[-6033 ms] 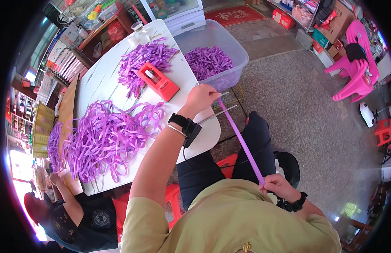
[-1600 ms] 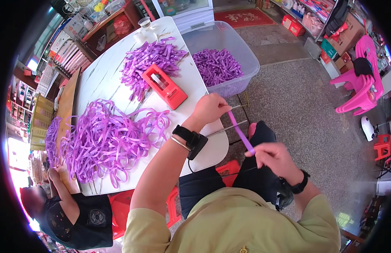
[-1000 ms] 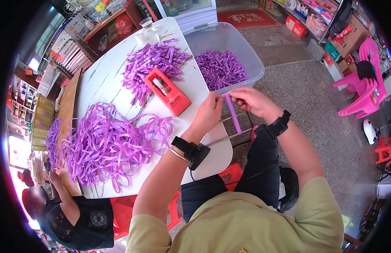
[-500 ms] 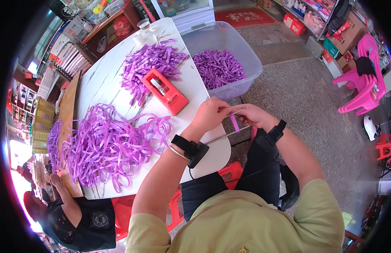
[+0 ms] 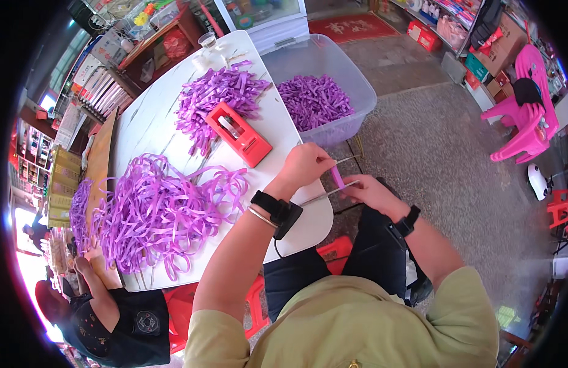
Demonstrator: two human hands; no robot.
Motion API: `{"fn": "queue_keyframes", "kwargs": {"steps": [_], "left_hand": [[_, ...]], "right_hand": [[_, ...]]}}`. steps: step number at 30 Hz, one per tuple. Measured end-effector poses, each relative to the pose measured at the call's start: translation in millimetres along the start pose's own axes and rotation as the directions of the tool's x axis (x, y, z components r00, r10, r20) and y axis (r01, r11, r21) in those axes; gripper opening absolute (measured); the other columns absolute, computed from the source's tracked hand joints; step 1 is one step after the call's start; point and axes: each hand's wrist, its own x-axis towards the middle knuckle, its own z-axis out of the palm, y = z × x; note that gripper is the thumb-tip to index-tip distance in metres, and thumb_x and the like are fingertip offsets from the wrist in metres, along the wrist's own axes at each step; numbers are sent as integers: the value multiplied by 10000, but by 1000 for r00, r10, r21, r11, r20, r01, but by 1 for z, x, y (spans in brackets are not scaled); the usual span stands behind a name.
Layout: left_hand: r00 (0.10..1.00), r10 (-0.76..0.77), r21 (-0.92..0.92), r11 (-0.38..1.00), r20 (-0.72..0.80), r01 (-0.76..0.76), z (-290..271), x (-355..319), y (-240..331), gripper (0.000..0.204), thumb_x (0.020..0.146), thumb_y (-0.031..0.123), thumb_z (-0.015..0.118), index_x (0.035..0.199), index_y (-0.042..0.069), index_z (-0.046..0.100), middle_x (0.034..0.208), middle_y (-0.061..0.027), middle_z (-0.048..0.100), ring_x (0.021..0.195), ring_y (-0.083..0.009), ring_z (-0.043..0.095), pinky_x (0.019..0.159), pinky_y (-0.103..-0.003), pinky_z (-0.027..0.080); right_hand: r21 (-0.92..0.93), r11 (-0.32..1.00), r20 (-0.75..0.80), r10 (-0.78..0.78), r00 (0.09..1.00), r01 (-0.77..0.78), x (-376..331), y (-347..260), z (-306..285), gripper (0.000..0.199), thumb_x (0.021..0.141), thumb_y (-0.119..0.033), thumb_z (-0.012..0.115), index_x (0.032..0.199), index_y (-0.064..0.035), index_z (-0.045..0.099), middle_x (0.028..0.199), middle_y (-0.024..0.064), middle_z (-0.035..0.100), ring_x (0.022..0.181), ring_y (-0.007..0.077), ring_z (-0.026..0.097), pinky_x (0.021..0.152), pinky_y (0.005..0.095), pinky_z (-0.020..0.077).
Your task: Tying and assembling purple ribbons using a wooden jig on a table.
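Note:
A short purple ribbon strip stretches between my hands, just off the table's right edge. My left hand pinches its upper end, with a thin pale rod sticking out to the right of the fingertips. At the strip's lower end, my right hand has its fingers closed. A second thin rod runs from beside my left wrist to the right fingertips. Whether the rods are joined I cannot tell. Left of my hands, a red tape dispenser lies on the white table.
Loose purple ribbons form a big tangle on the table. Beyond the dispenser is a pile of short purple ribbon pieces. A clear plastic bin holds more. Another person sits at lower left; a pink chair stands right.
My right hand has moved down and away from my left, and the ribbon strip now spans the wider gap between them. My left hand has barely moved.

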Motion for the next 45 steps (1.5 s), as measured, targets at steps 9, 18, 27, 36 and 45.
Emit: {"fn": "queue_keyframes", "kwargs": {"steps": [9, 18, 27, 36, 45], "left_hand": [[998, 57, 37, 998, -35, -56, 5, 6, -5, 196, 708, 256, 624, 748, 66, 657, 641, -121, 601, 582, -280, 576, 555, -346, 458], [994, 74, -37, 997, 86, -71, -5, 7, -9, 191, 694, 216, 624, 804, 65, 664, 666, -114, 618, 601, -240, 592, 571, -319, 459], [985, 114, -67, 992, 133, -106, -13, 3, -6, 210, 670, 154, 625, 859, 70, 662, 705, -123, 630, 607, -220, 595, 581, -301, 460], [998, 52, -77, 996, 40, -49, -2, 1, -1, 194, 648, 129, 609, 820, 62, 667, 648, -121, 617, 551, -205, 581, 541, -297, 455], [997, 43, -80, 996, 61, -38, -4, 0, -3, 197, 677, 157, 592, 837, 65, 661, 665, -111, 619, 573, -202, 585, 557, -289, 457]], "right_hand": [[207, 960, -152, -160, 975, 190, -19, -7, 23, 190, 847, -142, 526, 978, -5, 530, 833, 51, 610, 717, 87, 546, 633, 215, 439], [323, 933, -221, -90, 971, 161, -12, -13, 39, 162, 854, -237, 524, 882, -79, 545, 727, -1, 601, 604, 43, 514, 554, 173, 396], [288, 947, -200, -88, 976, 144, -12, -18, 31, 159, 841, -240, 535, 830, -82, 555, 694, 7, 604, 591, 53, 523, 537, 176, 393], [293, 950, -187, -56, 981, 110, -12, -16, 24, 154, 843, -232, 534, 837, -79, 555, 698, 17, 606, 591, 53, 527, 535, 174, 397], [319, 945, -154, -31, 988, 79, -13, -10, 25, 167, 839, -221, 543, 906, -69, 532, 741, 22, 603, 608, 64, 529, 567, 181, 414]]}}
